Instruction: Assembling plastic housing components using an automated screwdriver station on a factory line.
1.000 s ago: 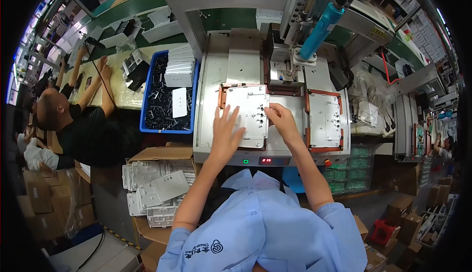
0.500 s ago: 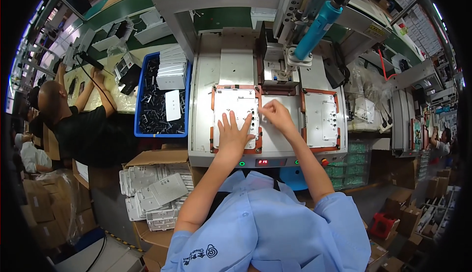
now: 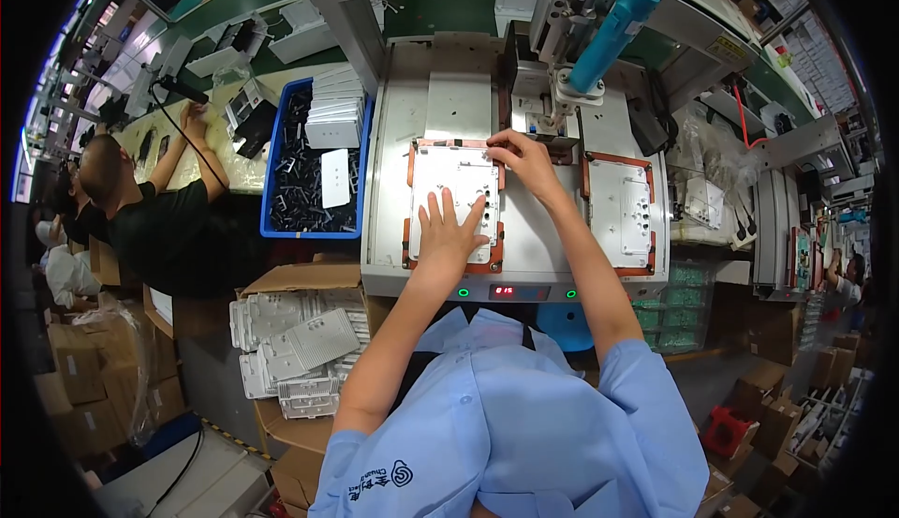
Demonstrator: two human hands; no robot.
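Observation:
A white flat panel (image 3: pixel 433 170) with small posts and a column of dark holes lies in a reddish-brown fixture (image 3: pixel 410 168) on the machine bed. My left hand (image 3: pixel 448 237) rests on its lower part, palm down with the fingers spread. At the far right corner of that panel is my right hand (image 3: pixel 526 164), its thumb and fingertips drawn together at the edge. Whatever may be between those fingertips is too small to make out. To the right, a second white panel (image 3: pixel 613 209) sits in a similar fixture, with neither hand on it.
A teal cylindrical driver (image 3: pixel 609 45) is mounted above the bed. Left stands a blue bin (image 3: pixel 267 209) with black parts and white plates. A carton below holds ribbed metal panels (image 3: pixel 318 342). A co-worker (image 3: pixel 154 204) sits at the far left. Lit buttons and a display (image 3: pixel 518 292) line the front edge.
My right hand has moved away from me, from the panel's right side up to its far right corner. My left hand stays spread on the panel. The whole view has shifted slightly.

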